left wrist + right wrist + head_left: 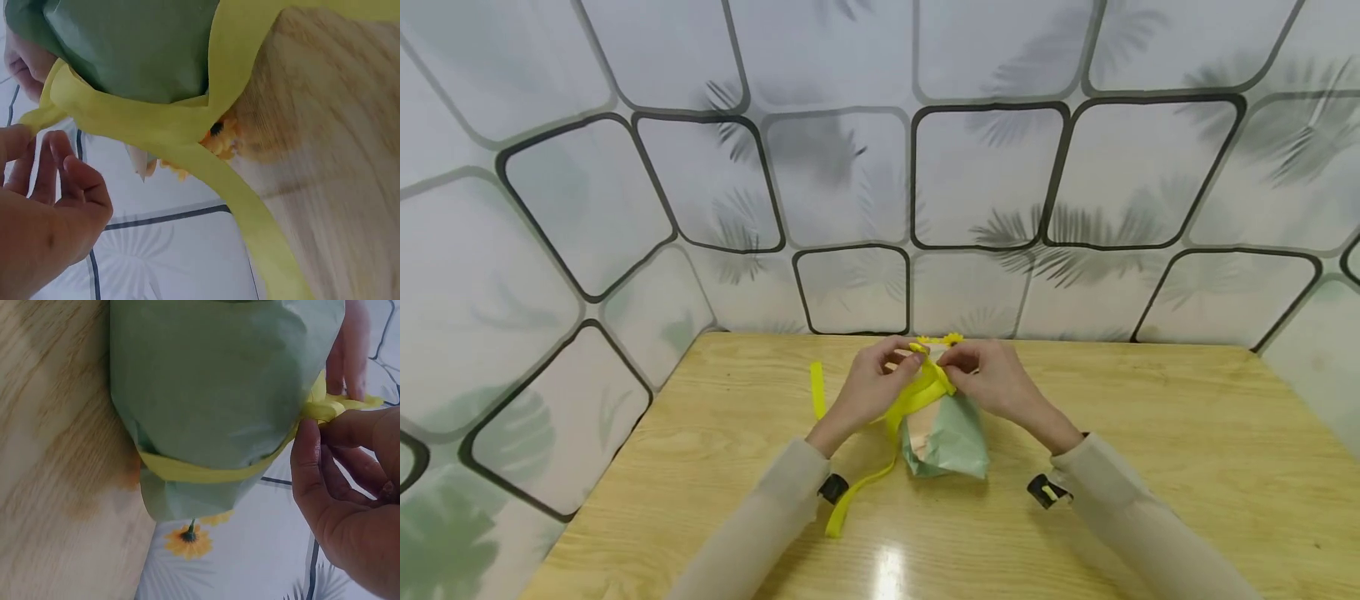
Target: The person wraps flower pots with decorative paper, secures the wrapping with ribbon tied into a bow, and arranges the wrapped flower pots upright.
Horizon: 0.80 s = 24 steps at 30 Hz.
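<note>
A bundle wrapped in green paper point(958, 442) lies on the table, with small yellow flowers point(952, 339) showing past its far end. Yellow ribbon point(206, 473) circles the paper close to that end. My left hand point(880, 377) pinches a twisted piece of the ribbon point(47, 115) between thumb and fingertips, to the left of the bundle's top. Opposite it, my right hand point(992, 379) grips the ribbon with thumb and forefinger at a bunched loop point(322, 409). Part of the fingers of each hand is hidden behind the ribbon or paper.
One long ribbon tail point(861, 492) trails toward the front of the wooden table point(722, 467). A further ribbon strip point(817, 390) sticks up left of my left hand. Behind the table's far edge hangs a patterned white curtain point(850, 183).
</note>
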Each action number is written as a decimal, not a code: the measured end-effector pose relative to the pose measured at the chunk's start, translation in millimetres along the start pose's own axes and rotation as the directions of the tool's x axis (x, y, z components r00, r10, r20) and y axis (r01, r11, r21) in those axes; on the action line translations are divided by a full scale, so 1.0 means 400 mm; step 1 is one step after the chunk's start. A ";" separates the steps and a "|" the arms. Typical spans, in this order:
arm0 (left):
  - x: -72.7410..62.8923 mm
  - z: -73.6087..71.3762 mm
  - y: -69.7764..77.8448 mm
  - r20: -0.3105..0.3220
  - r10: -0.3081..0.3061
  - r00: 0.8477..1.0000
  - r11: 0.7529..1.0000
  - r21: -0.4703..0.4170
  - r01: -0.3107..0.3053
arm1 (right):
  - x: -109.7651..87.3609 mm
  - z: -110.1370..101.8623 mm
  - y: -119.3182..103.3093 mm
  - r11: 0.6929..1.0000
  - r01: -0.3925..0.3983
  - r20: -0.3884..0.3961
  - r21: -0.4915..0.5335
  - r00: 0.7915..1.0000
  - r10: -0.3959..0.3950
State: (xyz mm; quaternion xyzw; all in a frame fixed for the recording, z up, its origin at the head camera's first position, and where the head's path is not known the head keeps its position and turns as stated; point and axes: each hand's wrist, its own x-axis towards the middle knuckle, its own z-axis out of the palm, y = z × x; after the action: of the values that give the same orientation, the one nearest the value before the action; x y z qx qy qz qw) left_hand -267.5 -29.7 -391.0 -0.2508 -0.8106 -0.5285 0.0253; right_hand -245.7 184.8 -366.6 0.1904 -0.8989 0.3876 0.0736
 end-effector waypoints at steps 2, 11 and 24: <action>-0.004 -0.006 -0.004 0.002 -0.028 1.000 0.999 0.018 0.028 | -0.004 -0.004 0.004 1.000 0.002 -0.013 -0.007 1.000 -0.002; -0.037 -0.042 -0.022 0.092 -0.123 0.988 0.980 0.166 0.107 | -0.033 -0.032 0.041 1.000 -0.019 -0.023 -0.020 1.000 0.018; -0.037 -0.046 -0.025 0.161 -0.188 0.969 0.982 0.008 0.189 | -0.046 -0.034 0.055 0.971 -0.215 0.024 0.101 0.977 0.214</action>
State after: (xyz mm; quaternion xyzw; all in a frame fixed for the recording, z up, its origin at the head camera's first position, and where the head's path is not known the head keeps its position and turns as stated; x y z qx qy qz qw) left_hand -263.1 -54.3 -396.0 -0.2146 -0.8282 -0.5095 -0.0914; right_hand -237.8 213.7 -377.3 0.0984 -0.8934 0.4380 0.0154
